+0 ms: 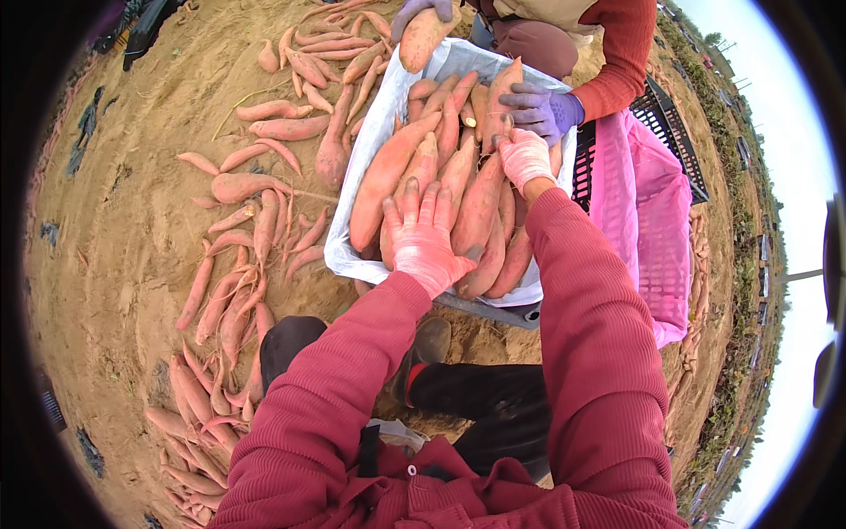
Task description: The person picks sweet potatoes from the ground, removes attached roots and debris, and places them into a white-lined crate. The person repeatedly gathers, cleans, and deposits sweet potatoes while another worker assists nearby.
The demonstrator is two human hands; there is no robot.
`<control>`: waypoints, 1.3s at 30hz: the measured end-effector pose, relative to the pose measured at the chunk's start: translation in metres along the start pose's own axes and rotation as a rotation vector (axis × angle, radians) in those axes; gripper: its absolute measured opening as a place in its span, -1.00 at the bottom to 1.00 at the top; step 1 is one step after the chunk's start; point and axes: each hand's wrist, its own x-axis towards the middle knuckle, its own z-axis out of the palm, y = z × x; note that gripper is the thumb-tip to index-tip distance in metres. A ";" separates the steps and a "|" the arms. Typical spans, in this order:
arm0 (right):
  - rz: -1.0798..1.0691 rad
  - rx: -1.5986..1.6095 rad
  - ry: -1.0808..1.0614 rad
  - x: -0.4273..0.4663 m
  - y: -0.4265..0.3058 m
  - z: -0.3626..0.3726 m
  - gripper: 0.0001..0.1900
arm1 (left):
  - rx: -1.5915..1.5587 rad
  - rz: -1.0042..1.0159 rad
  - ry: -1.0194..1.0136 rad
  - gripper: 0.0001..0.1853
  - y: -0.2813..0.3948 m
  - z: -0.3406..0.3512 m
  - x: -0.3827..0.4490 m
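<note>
A crate lined with white sheeting (344, 248) stands before me, heaped with large sweet potatoes (390, 185). My left hand (429, 248), in a pink-and-white glove with dark fingertips, lies palm down on the near part of the heap, fingers spread. Toward the crate's right side, my right hand (525, 159) wears a matching glove. Its fingers curl around the lower end of a long sweet potato (503, 89); its palm side is hidden. Another person's purple-gloved hand (542, 112) touches that same sweet potato higher up.
Across the crate, the person's other gloved hand (420, 13) holds a thick sweet potato (426, 40) above the corner. Many more sweet potatoes (291, 127) lie on the sandy soil (132, 231) at left. Beside the crate at right is a black plastic crate (671, 132) with pink sheeting (654, 225).
</note>
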 end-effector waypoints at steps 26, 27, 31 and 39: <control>0.248 1.526 0.209 -0.220 0.155 -0.128 -0.49 | 0.046 -0.007 0.119 0.00 0.010 -0.001 0.009; 0.137 1.427 0.144 -0.216 0.129 -0.105 -0.47 | 0.034 0.012 0.133 -0.02 0.006 0.002 0.010; -0.234 0.446 0.034 -0.157 0.026 -0.033 -0.42 | -0.150 0.086 0.204 -0.34 -0.022 0.013 0.009; -0.133 0.270 -0.075 -0.102 -0.005 0.043 -0.41 | 0.104 0.020 0.465 -0.48 -0.010 0.045 0.018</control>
